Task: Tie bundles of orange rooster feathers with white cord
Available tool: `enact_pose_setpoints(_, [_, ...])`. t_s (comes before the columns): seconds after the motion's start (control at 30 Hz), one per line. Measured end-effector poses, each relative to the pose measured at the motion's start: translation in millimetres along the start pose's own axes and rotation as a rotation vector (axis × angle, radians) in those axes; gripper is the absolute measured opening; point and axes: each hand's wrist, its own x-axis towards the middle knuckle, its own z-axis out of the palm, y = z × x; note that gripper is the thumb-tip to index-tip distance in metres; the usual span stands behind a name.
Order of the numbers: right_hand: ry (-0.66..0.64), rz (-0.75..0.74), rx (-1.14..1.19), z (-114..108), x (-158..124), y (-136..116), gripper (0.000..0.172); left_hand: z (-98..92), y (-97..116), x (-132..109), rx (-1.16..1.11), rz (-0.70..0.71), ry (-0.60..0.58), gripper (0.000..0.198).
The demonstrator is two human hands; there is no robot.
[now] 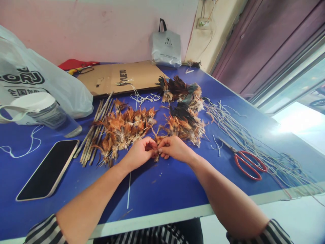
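A small bunch of brown feathers (157,138) is pinched between my two hands, low over the blue table. My left hand (142,152) is closed on its left side. From the right, my right hand (175,148) grips the same bunch, the fingertips of both hands nearly meeting. The bunch's lower end shows just beneath my fingers. Left of my hands lies a spread of orange-brown feather bunches (124,127). Beyond my right hand are more brown bunches (181,127), with black feathers (182,88) farther back.
Red-handled scissors (250,164) lie at right beside many loose strings (233,128). Thin sticks (91,142), a phone (48,169), a clear cup (56,117) and a plastic bag (61,81) occupy the left. Flattened cardboard (101,78) and a silver bag (166,49) stand behind.
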Motion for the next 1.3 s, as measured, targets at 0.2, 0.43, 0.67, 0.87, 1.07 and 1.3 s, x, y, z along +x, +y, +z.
enact_pose_setpoints(0.2, [0.016,-0.006,0.004,0,0,1,0.004,-2.0,-2,-3,0.290,0.038,0.033,0.019])
enact_pose_setpoints(0.43, [0.018,-0.005,0.027,0,-1,-2,0.006,-2.3,1,-3,0.496,0.199,0.071,0.017])
enact_pose_setpoints(0.67, [0.006,-0.059,-0.156,0,0,2,0.019,-7.4,6,-6,0.683,0.335,0.024,0.011])
enact_pose_setpoints(0.87, [0.008,-0.436,-0.617,4,-6,-2,0.030,-10.5,9,-8,0.701,0.369,0.007,0.013])
enact_pose_setpoints(1.07, [0.010,-0.453,-0.971,9,-10,-3,0.027,-15.9,9,-4,0.770,0.348,-0.008,0.024])
enact_pose_setpoints(1.3, [-0.067,-0.390,-1.081,10,-15,-11,0.028,-24.2,15,0,0.875,0.252,-0.104,0.023])
